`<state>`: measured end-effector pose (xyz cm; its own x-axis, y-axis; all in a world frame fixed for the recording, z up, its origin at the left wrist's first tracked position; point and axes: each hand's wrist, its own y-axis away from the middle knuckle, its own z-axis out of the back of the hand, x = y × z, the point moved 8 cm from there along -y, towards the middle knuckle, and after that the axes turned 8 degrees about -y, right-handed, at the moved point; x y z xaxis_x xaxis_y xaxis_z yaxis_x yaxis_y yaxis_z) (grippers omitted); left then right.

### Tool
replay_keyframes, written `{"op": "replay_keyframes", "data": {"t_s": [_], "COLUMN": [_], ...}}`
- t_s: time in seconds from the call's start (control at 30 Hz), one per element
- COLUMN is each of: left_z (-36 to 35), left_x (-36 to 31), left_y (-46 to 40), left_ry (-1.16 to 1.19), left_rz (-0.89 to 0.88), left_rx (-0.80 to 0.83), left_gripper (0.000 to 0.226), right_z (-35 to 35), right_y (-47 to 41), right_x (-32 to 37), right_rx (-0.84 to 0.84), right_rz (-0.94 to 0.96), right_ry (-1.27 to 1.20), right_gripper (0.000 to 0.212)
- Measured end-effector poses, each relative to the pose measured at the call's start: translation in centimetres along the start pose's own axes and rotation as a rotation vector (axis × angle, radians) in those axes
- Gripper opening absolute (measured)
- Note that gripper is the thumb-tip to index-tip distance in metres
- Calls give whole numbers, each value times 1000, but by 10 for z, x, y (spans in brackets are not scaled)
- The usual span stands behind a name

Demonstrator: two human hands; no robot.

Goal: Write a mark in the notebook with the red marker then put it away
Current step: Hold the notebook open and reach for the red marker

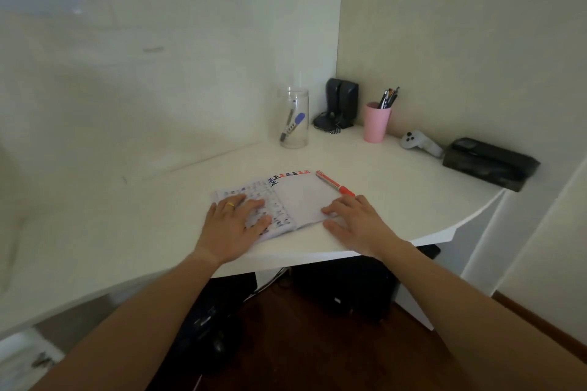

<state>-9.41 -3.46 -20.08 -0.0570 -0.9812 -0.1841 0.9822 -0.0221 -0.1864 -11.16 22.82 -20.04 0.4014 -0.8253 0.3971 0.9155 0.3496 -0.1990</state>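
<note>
Presently on record, centre of the frame: one notebook (287,200), lying open on the white desk (397,187), its left page dense with small marks, its right page mostly bare below a row of dark and red marks along the top edge. Left hand (236,222): flat, fingers spread, pressing the left page, holding nothing; a ring shows on one finger. Right hand (355,220): flat, fingers apart, resting on the lower right corner of the right page, holding nothing. Red marker (335,183): lying at a slant on the desk along the notebook's right edge, just beyond the right hand's fingertips, untouched; whether it is capped cannot be told. Upper centre, well apart from the notebook: one glass jar (293,119) holding a blue-capped marker, and to its right one pink cup (376,123) of pens. Status, as judged: notebook opened and held flat; marker not yet picked up; whether a fresh mark stands among the red ones cannot be told. Writing and storing seem outstanding.
</note>
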Motion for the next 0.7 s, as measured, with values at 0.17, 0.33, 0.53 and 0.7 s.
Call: {"op": "replay_keyframes", "data": {"t_s": [0.17,0.33,0.53,0.7], "left_z": [-2,11,0,-23], "left_x": [2,-1,-9,-10], "left_y": [-15,-57,-123,-150], "left_ry": [82,136,186,96], "left_rz": [19,-15,-115,-154], "left_rx": [112,133,34,62], "left_gripper": [75,46,40,58], "right_z": [36,25,19,24], "right_y": [-37,-86,-119,-177], "right_x": [1,-20,-30,1], "right_rx": [-184,-129,-148,-163], "right_rz": [-2,-197,-186,-230], "right_ry": [-7,180,125,-614], "right_gripper": [31,42,39,28]}}
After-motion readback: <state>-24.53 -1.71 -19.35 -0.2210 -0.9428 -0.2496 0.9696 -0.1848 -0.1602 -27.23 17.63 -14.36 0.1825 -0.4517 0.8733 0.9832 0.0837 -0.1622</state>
